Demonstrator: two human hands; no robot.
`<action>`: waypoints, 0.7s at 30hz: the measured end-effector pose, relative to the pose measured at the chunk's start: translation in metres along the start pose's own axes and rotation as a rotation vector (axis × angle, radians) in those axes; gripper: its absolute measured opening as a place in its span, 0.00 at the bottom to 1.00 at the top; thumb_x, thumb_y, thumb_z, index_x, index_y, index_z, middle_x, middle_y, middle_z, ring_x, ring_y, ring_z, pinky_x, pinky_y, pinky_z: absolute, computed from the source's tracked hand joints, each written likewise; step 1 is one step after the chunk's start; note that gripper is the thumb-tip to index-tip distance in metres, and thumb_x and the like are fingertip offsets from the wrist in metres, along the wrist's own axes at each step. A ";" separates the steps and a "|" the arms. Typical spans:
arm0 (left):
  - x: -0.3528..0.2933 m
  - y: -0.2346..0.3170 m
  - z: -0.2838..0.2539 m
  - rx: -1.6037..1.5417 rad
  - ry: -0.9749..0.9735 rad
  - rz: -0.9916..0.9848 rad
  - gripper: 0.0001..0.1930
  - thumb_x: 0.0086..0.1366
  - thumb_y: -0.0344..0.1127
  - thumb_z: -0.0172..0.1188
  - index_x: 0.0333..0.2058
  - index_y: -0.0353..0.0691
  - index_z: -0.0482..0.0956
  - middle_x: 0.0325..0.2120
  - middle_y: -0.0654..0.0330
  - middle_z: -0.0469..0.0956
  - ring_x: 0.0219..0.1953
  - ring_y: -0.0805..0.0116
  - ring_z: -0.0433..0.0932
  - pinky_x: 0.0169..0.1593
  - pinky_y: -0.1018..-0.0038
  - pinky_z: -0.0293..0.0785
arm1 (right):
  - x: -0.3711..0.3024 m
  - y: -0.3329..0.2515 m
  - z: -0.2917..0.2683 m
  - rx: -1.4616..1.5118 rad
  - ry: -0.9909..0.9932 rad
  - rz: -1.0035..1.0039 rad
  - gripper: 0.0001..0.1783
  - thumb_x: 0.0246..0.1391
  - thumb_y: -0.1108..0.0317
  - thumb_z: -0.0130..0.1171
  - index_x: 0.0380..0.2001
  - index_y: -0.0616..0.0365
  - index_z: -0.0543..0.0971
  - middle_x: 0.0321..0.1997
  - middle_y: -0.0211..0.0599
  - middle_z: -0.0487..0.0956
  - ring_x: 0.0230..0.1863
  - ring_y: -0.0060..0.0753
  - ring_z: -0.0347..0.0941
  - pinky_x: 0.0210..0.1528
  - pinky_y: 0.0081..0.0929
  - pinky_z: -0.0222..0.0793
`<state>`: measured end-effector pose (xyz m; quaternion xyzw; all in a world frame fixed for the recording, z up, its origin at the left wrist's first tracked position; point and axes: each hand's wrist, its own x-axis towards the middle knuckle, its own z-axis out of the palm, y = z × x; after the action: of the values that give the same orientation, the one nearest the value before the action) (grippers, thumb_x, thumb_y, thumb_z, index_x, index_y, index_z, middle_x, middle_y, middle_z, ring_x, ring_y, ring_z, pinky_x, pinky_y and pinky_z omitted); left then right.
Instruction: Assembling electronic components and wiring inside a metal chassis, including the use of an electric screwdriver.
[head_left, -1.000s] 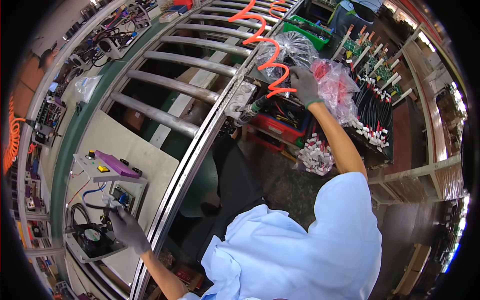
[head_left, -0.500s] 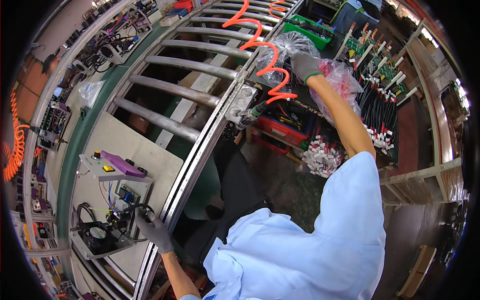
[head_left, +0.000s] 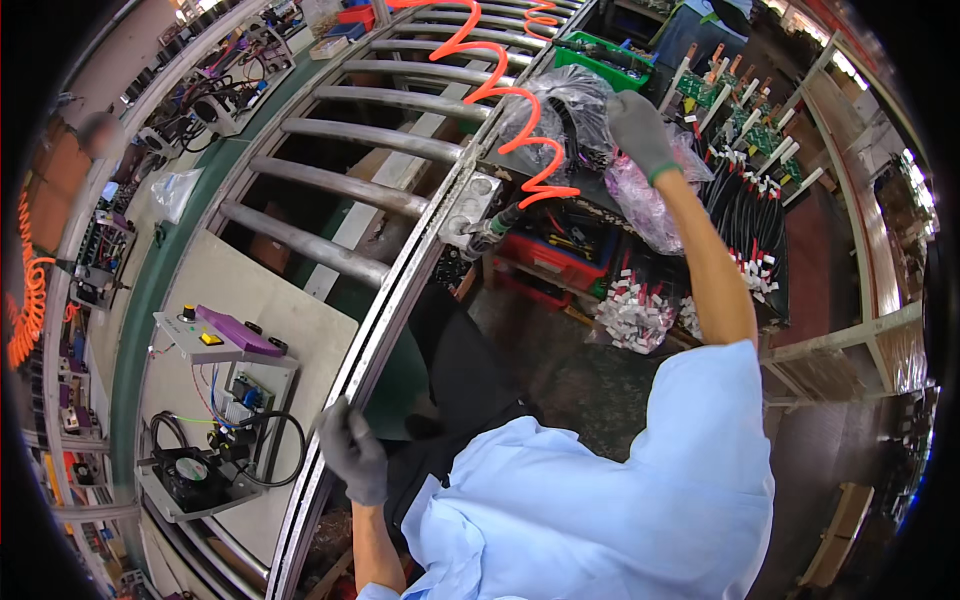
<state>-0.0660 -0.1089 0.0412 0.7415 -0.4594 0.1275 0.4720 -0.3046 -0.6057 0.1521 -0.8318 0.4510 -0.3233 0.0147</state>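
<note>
My left hand [head_left: 352, 455], in a grey glove, hovers over the conveyor's metal side rail [head_left: 345, 385]. Its fingers are loosely bent and apart, with nothing visible in them. Beside it on a pale board [head_left: 320, 325] lies an opened device: a grey panel with a purple strip [head_left: 238, 332], a yellow switch and a black knob, wired to a metal case with a black fan [head_left: 195, 472]. A black cable [head_left: 302, 455] loops from it. My gloved right hand [head_left: 640, 130] reaches to a clear plastic bag [head_left: 580, 100] above a pinkish bag [head_left: 650, 200]; its fingertips are hidden.
Metal rollers [head_left: 370, 140] run to the far end. An orange coiled air hose [head_left: 530, 120] hangs over the rail. A green bin [head_left: 605, 60], red bin [head_left: 555, 258], black cable bundles [head_left: 745, 205] and green circuit boards [head_left: 760, 135] stand at right.
My left hand has left the black cable and moved right, over the rail. My right hand has shifted slightly right at the plastic bags. The pinkish bag now shows lower down.
</note>
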 end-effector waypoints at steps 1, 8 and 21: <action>0.005 0.009 0.010 -0.113 -0.130 -0.098 0.12 0.69 0.26 0.55 0.49 0.30 0.77 0.38 0.50 0.78 0.40 0.58 0.78 0.46 0.70 0.74 | -0.018 -0.011 -0.008 0.281 0.125 0.183 0.17 0.64 0.60 0.52 0.35 0.65 0.80 0.36 0.52 0.82 0.39 0.59 0.78 0.46 0.44 0.73; 0.034 0.085 0.079 -0.924 -0.592 -0.269 0.34 0.74 0.57 0.50 0.60 0.28 0.69 0.51 0.52 0.76 0.50 0.65 0.78 0.57 0.70 0.72 | -0.253 -0.147 -0.002 0.613 -0.493 -0.548 0.09 0.58 0.62 0.58 0.40 0.50 0.80 0.32 0.38 0.80 0.32 0.45 0.79 0.35 0.41 0.76; 0.033 0.058 0.069 -1.047 -0.610 -0.695 0.30 0.78 0.56 0.41 0.55 0.30 0.72 0.43 0.53 0.79 0.37 0.72 0.80 0.41 0.75 0.77 | -0.078 0.154 -0.007 -0.081 -0.207 0.232 0.16 0.60 0.65 0.53 0.45 0.61 0.83 0.41 0.52 0.85 0.37 0.43 0.83 0.45 0.36 0.78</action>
<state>-0.1114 -0.1916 0.0595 0.5230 -0.3086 -0.4831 0.6308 -0.4523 -0.6361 0.0684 -0.8029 0.5527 -0.2138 0.0648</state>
